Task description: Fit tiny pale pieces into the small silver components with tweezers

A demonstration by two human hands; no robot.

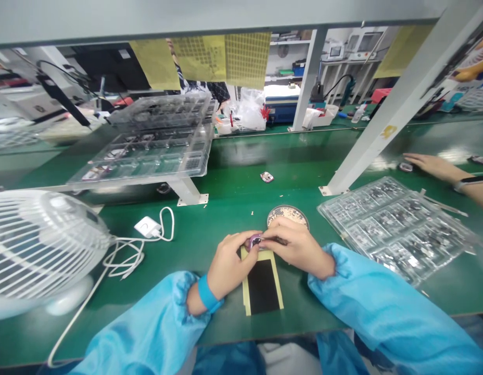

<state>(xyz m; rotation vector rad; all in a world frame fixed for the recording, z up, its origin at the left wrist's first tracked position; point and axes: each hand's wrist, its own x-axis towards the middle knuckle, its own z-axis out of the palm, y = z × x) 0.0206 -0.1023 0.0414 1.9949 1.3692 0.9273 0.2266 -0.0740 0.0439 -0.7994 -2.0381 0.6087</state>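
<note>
My left hand (230, 263) grips a small rounded part with a purple rim and dark centre (255, 240) between thumb and fingers. At the right side of that part, my right hand (300, 246) is closed in a pinch around a thin dark tool (281, 240), which looks like tweezers; its tip is hidden by the fingers. Below both hands lies a black rectangular pad (263, 287) edged with yellow tape. Just beyond my right hand sits a round dish (289, 211) of tiny pale and dark pieces, partly covered by the hand.
A clear compartment tray (397, 229) of small parts lies to the right, near another person's hand (432, 165). On the left stand a white fan (42, 250) and a charger with cable (148, 227). A similar small part (267, 177) lies ahead. White shelf posts (354, 130) rise from the bench.
</note>
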